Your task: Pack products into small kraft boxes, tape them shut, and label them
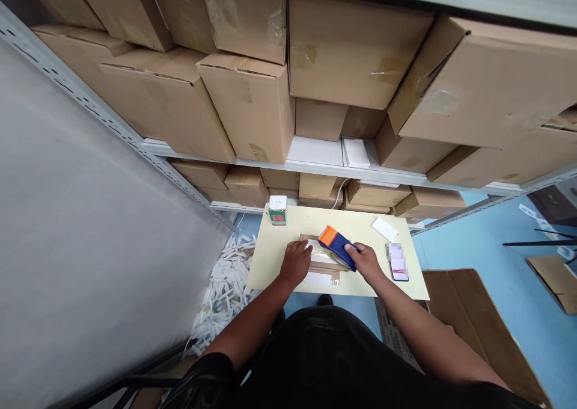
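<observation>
A small flat cardboard box [327, 263] lies on the pale yellow table, with clear tape and a white patch on its top. My left hand [296, 260] is closed over the box's left end, its fingers bent. In my right hand [363, 260] is a tape dispenser [341, 245], dark blue with an orange front end. It is tilted above the right half of the box and hides part of it. Some white papers or labels [318, 278] lie at the box's near side, close to the table's front edge.
The table [265, 258] also bears a green and white container [278, 210], a white card [385, 229] and a phone [397, 261]. Shelves of cardboard boxes [360, 48] rise behind it. Paper scraps [225, 282] cover the floor at left; flattened cardboard [478, 319] lies at right.
</observation>
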`<state>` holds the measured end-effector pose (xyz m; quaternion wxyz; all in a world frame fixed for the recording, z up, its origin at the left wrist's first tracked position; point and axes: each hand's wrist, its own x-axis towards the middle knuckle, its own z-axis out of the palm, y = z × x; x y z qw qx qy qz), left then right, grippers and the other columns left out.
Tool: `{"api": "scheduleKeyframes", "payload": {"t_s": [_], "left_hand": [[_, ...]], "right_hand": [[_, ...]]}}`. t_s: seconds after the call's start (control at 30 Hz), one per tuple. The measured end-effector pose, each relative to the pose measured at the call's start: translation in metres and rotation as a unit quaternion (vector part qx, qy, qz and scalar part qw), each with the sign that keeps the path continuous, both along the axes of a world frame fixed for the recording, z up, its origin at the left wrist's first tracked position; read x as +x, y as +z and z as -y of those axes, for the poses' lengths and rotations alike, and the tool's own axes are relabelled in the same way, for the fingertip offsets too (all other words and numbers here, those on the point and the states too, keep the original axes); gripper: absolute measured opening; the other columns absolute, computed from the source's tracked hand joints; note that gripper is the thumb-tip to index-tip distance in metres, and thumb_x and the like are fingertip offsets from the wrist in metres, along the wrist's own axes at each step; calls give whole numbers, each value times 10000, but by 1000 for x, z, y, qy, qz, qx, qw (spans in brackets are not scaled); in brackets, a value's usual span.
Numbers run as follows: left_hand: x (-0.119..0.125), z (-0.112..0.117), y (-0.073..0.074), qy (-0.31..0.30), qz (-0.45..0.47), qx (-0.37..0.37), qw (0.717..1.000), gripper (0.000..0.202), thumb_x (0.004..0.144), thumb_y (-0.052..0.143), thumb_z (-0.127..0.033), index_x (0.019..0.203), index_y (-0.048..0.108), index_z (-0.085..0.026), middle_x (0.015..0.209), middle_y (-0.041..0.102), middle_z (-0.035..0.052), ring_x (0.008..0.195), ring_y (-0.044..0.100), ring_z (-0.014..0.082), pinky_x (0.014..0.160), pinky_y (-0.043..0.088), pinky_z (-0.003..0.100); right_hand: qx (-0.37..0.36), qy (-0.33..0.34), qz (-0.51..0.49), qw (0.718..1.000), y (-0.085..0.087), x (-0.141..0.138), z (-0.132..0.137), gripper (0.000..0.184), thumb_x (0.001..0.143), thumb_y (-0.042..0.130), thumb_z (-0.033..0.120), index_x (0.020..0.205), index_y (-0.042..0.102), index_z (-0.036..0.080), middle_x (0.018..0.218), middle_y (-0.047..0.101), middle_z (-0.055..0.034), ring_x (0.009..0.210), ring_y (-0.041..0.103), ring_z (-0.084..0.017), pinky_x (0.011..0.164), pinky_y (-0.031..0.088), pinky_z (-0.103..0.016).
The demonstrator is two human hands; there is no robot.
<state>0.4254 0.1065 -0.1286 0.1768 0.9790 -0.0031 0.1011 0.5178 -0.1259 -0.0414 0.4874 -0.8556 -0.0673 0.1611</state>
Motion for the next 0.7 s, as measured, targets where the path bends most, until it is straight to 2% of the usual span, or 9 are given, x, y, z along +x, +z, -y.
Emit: {"api": "scheduleKeyframes", "payload": {"t_s": [0.13, 0.2, 0.23, 0.27, 0.37, 0.4, 0.43, 0.53, 0.7], "left_hand": [[4, -5, 13, 22, -78, -92, 992, 286, 956, 510, -211, 1107, 753, -192, 1179, 698, 148, 1140, 611, 319, 976, 477, 465], [9, -12, 21, 52, -119, -182, 975, 264, 962, 500, -249, 1006, 752, -184, 1070, 714, 129, 1018, 657, 279, 859, 512, 388], [13, -17, 25, 81, -144, -251, 954, 281, 976, 487, -294, 992, 744, -182, 1024, 720, 116, 937, 674, 253, 789, 515, 354], [17, -22, 28, 113, -173, -337, 918, 325, 993, 464, -360, 998, 735, -180, 978, 723, 101, 848, 679, 226, 718, 506, 326], [25, -32, 33, 155, -247, -587, 755, 545, 980, 407, -613, 1035, 714, -166, 849, 706, 69, 661, 640, 166, 566, 437, 267], [26, -33, 33, 150, -249, -632, 718, 586, 948, 433, -668, 1019, 713, -158, 813, 694, 62, 638, 624, 154, 550, 422, 255], [26, -33, 32, 145, -241, -661, 696, 585, 909, 493, -689, 984, 713, -152, 776, 680, 54, 629, 612, 145, 547, 415, 246], [25, -25, 26, 161, -206, -677, 688, 447, 804, 671, -593, 862, 690, -150, 666, 621, 16, 591, 563, 120, 549, 404, 231], [21, -15, 16, 213, -170, -646, 713, 332, 808, 649, -500, 813, 662, -169, 595, 570, -20, 534, 506, 107, 536, 394, 229]], "right_hand": [[-46, 83, 6, 995, -16, 10, -23, 554, 818, 585, 733, 657, 642, 207, 660, 646, -19, 667, 598, -193, 611, 451, -273], [-70, 107, 11, 992, -22, 15, -27, 549, 812, 591, 733, 664, 651, 208, 669, 650, -20, 677, 613, -197, 615, 456, -272], [-77, 115, 13, 990, -24, 16, -27, 550, 810, 590, 735, 667, 653, 208, 669, 649, -20, 679, 616, -199, 617, 459, -272], [-80, 121, 14, 989, -26, 18, -27, 550, 810, 587, 737, 670, 653, 209, 670, 648, -18, 681, 618, -199, 622, 462, -272], [-85, 131, 19, 988, -27, 22, -26, 550, 807, 583, 740, 664, 640, 212, 662, 634, -13, 687, 617, -199, 632, 463, -271], [-86, 134, 20, 987, -26, 23, -26, 547, 806, 585, 738, 670, 643, 212, 666, 634, -13, 691, 618, -199, 635, 460, -271], [-86, 138, 20, 987, -26, 23, -26, 541, 807, 588, 734, 678, 649, 212, 674, 637, -14, 695, 619, -199, 638, 459, -272], [-92, 154, 31, 983, -24, 25, -28, 533, 809, 597, 723, 669, 648, 211, 689, 645, -17, 693, 614, -193, 636, 446, -271], [-119, 187, 30, 975, -17, 28, -34, 531, 825, 607, 698, 616, 623, 210, 621, 613, 2, 617, 580, -165, 589, 398, -264]]}}
